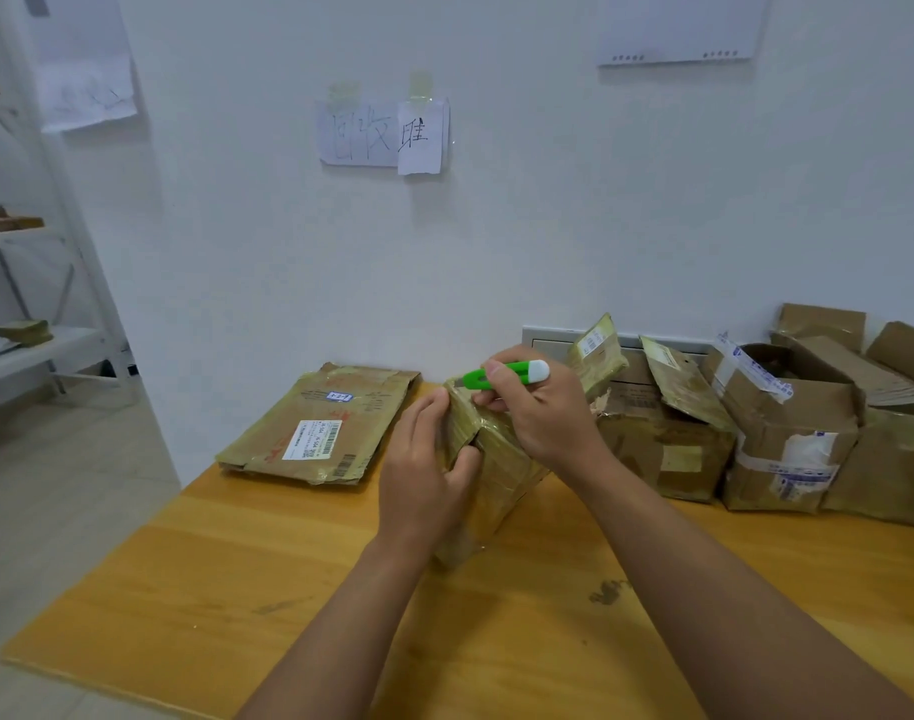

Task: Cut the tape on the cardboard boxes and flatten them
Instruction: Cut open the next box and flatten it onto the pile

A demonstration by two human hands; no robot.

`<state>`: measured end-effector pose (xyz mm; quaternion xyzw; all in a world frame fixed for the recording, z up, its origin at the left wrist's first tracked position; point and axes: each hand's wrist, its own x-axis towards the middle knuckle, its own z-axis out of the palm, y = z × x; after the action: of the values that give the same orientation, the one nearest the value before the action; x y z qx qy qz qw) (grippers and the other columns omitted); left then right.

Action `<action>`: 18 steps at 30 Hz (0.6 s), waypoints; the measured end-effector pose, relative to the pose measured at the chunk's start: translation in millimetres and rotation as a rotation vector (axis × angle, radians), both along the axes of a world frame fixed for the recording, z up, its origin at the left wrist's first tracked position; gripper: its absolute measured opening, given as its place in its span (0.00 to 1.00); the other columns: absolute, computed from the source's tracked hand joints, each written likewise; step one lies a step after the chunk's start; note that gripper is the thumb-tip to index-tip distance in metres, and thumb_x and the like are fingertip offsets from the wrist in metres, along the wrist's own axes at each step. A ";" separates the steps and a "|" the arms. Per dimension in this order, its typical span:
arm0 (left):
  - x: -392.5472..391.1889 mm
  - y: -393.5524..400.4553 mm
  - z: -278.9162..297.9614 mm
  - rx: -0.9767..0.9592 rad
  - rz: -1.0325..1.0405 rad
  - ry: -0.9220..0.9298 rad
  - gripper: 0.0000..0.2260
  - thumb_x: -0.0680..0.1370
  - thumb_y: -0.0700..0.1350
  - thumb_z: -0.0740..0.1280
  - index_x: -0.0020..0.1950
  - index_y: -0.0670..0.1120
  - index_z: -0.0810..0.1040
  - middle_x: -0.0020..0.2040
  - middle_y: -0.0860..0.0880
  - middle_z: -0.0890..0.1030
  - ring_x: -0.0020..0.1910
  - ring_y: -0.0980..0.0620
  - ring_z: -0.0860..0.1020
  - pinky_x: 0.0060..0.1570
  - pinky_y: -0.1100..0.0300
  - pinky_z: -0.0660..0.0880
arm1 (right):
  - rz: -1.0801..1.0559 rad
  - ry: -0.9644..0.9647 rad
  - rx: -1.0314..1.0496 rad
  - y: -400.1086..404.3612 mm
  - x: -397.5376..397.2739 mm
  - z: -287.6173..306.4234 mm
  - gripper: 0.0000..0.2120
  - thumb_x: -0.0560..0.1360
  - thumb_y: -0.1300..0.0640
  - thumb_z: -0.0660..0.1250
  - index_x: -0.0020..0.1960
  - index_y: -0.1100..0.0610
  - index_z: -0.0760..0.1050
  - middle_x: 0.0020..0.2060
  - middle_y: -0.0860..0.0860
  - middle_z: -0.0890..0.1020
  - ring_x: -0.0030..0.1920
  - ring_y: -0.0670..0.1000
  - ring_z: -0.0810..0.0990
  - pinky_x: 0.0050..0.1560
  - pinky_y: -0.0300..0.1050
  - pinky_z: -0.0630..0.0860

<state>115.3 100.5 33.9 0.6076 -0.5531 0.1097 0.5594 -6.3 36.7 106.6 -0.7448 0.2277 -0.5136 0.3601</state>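
A small taped cardboard box (501, 475) stands tilted on the wooden table (237, 589) in front of me. My left hand (424, 470) grips its left side, thumb curled on the front face. My right hand (538, 413) holds a green and white utility knife (512, 374) at the box's top edge, tip pointing left. A flattened box (320, 423) with a white label lies to the left against the wall.
Several unflattened cardboard boxes (787, 433) with open flaps crowd the table's back right along the white wall. A white shelf rack (34, 304) stands at the far left on the tiled floor. Paper notes (382, 135) are taped on the wall.
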 end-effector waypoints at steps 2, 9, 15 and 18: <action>1.8 0.8 -2.9 0.006 0.007 0.007 0.26 0.70 0.44 0.68 0.67 0.39 0.75 0.64 0.44 0.78 0.64 0.52 0.73 0.65 0.76 0.61 | 0.011 0.030 -0.048 -0.7 0.7 -1.2 0.11 0.76 0.51 0.63 0.44 0.57 0.79 0.33 0.51 0.84 0.39 0.52 0.85 0.45 0.62 0.80; 6.6 3.8 -7.5 -0.015 0.008 0.033 0.26 0.68 0.43 0.70 0.66 0.40 0.74 0.60 0.45 0.78 0.59 0.52 0.75 0.60 0.65 0.70 | 0.036 0.010 -0.011 0.4 3.6 -2.1 0.09 0.78 0.57 0.63 0.44 0.59 0.79 0.34 0.55 0.84 0.38 0.54 0.85 0.46 0.62 0.80; 6.3 3.0 -8.8 -0.025 0.017 0.017 0.24 0.69 0.42 0.70 0.65 0.40 0.75 0.58 0.45 0.79 0.57 0.52 0.74 0.58 0.67 0.69 | 0.063 0.014 0.003 0.5 2.9 -2.7 0.08 0.80 0.59 0.64 0.45 0.56 0.80 0.37 0.56 0.85 0.41 0.54 0.85 0.47 0.59 0.81; 6.1 2.3 -9.8 -0.025 0.021 0.009 0.24 0.69 0.42 0.70 0.64 0.39 0.75 0.57 0.44 0.79 0.57 0.51 0.75 0.58 0.66 0.70 | 0.061 0.045 -0.039 -1.3 3.0 -4.6 0.08 0.79 0.54 0.64 0.46 0.53 0.80 0.37 0.53 0.85 0.42 0.53 0.85 0.46 0.61 0.81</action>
<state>121.5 102.8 24.1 0.6068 -0.5428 0.1198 0.5682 -3.4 35.3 102.0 -0.7697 0.2030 -0.4897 0.3558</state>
